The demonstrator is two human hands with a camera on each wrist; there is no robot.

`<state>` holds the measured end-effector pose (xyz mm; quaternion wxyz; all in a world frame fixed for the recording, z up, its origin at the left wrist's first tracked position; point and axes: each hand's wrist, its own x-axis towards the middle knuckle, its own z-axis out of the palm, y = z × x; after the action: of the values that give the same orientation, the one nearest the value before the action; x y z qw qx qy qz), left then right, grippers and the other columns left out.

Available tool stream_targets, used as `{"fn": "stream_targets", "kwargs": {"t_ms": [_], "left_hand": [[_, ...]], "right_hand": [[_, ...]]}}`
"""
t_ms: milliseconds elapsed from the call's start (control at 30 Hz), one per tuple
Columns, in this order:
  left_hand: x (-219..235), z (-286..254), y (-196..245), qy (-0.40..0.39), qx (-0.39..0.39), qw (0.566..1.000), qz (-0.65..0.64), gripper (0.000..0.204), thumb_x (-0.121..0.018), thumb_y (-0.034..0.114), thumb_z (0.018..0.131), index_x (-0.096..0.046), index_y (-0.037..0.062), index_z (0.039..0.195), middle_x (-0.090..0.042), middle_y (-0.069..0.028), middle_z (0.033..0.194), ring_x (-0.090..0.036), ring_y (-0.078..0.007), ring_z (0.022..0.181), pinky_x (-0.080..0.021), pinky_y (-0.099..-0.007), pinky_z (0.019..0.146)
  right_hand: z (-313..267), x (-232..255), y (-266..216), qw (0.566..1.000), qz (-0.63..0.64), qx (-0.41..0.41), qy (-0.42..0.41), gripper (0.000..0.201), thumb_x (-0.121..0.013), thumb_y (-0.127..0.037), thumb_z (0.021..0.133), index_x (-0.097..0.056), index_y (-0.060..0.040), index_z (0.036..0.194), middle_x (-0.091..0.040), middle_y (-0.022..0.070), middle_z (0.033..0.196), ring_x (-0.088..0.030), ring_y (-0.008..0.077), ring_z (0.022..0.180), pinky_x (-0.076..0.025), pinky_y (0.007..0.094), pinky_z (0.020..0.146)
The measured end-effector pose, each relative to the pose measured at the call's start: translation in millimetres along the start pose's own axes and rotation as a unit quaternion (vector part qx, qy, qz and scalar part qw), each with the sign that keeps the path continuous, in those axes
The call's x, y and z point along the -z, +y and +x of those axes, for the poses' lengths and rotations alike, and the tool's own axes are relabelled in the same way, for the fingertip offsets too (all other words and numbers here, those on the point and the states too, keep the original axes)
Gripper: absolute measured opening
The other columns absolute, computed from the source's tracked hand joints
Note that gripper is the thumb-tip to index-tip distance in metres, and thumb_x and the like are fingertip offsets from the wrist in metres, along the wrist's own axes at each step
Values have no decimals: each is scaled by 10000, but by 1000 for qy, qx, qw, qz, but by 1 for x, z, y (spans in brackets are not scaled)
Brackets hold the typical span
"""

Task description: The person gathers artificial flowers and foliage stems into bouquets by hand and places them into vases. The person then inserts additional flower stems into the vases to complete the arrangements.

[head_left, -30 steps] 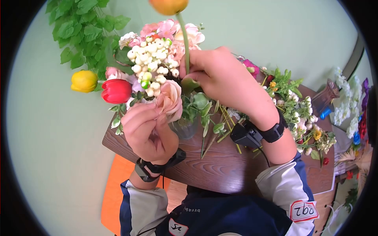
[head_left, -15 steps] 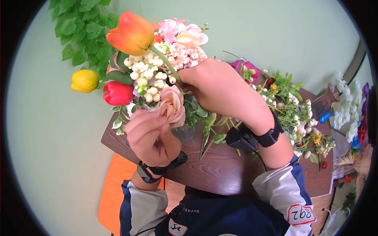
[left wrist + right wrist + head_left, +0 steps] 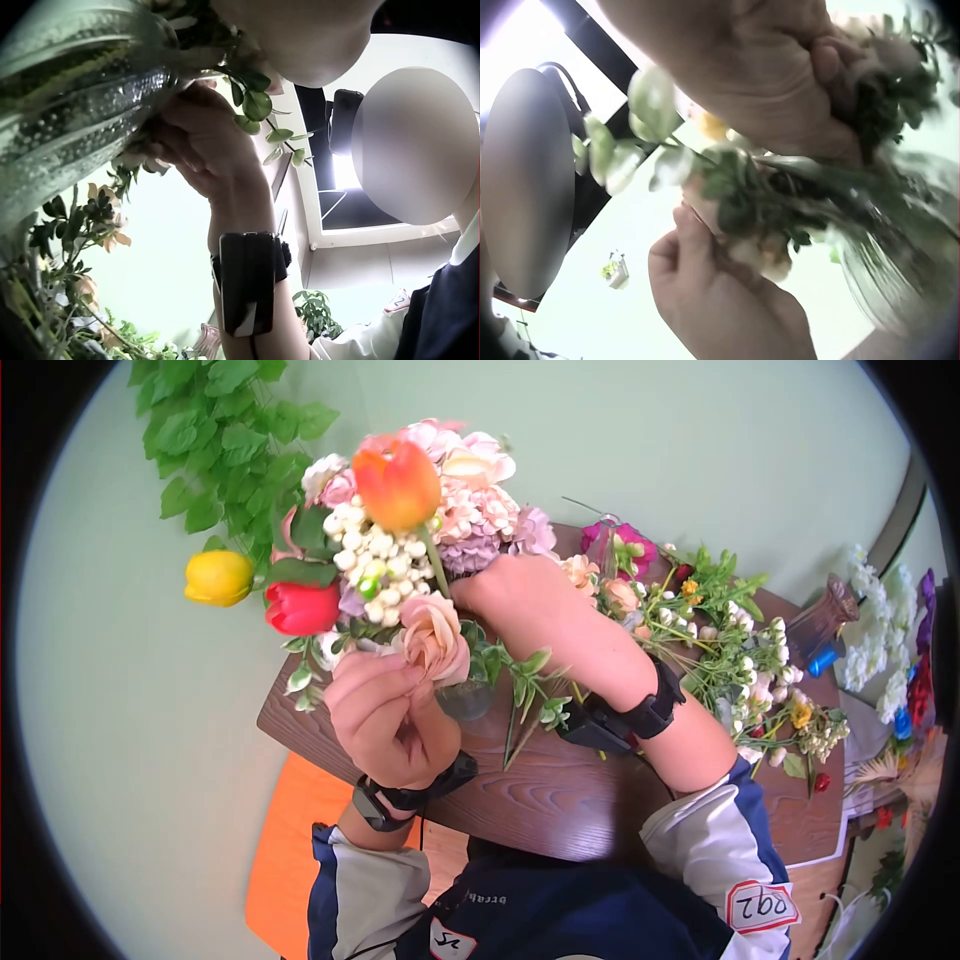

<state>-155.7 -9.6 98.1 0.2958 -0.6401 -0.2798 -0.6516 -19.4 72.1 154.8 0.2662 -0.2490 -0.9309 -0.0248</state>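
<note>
A mixed bouquet stands in a ribbed glass vase (image 3: 885, 277), with white berries (image 3: 375, 565), a red tulip (image 3: 302, 608) and a yellow tulip (image 3: 218, 578). My left hand (image 3: 388, 715) pinches a peach rose (image 3: 435, 640) at the bouquet's near side, thumb and fingertips at its petals. Over the vase mouth, my right hand (image 3: 525, 605) holds the orange tulip (image 3: 397, 485) low on its green stem; its fingertips are hidden in the head view. The tulip's bloom stands in front of the berries. In the left wrist view the right hand (image 3: 199, 135) is curled close against the vase neck.
Loose stems and small white flowers (image 3: 760, 670) lie over the right of the brown table (image 3: 530, 790). A second vase (image 3: 825, 615) lies tilted at the right edge. Green leaves (image 3: 225, 450) hang on the wall, and an orange seat (image 3: 290, 860) is below left.
The orange tulip has come down from the top of the view into the bouquet, swinging left and then back right. My right hand has lowered with its stem. The left hand stays at the rose.
</note>
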Motion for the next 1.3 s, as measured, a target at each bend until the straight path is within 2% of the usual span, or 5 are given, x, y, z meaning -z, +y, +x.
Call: {"fn": "stream_targets", "kwargs": {"t_ms": [733, 900, 967, 1100, 1300], "left_hand": [[5, -27, 7, 66, 29, 992, 105, 233, -649, 114, 723, -508, 68, 903, -526, -53, 925, -503, -252, 883, -423, -355, 770], [18, -53, 21, -30, 52, 998, -23, 211, -602, 145, 765, -468, 30, 881, -532, -102, 807, -514, -264, 819, -412, -343, 714], [13, -61, 29, -140, 269, 953, -21, 109, -608, 58, 761, -530, 10, 822, -561, -56, 739, -542, -218, 682, -421, -290, 634], [4, -49, 18, -152, 351, 924, -3, 98, -652, 5, 752, -559, 4, 784, -579, -38, 695, -537, -112, 615, -421, -226, 584], [14, -43, -20, -69, 289, 953, 57, 247, -688, 32, 672, -600, -24, 895, -623, -106, 809, -613, -207, 729, -472, -300, 669]], "right_hand": [[-28, -15, 5, 868, 457, -58, 185, 167, -615, 9, 743, -655, -27, 901, -665, 84, 774, -620, 128, 652, -464, 221, 584], [-30, -18, 7, 906, 375, 9, 194, 368, -602, 46, 649, -640, -51, 1002, -665, 94, 847, -619, 147, 641, -467, 238, 568], [-31, -17, 3, 925, 315, 5, 212, 452, -559, 80, 606, -628, -62, 1030, -657, 95, 874, -610, 173, 619, -465, 244, 550], [-40, -15, -5, 941, 248, -37, 229, 441, -517, 112, 613, -629, -49, 1008, -646, 107, 847, -598, 193, 592, -460, 245, 525], [-27, 29, -4, 902, 123, -45, 412, 238, -513, 109, 738, -652, -37, 864, -643, 78, 755, -567, 116, 575, -432, 225, 514]]}}
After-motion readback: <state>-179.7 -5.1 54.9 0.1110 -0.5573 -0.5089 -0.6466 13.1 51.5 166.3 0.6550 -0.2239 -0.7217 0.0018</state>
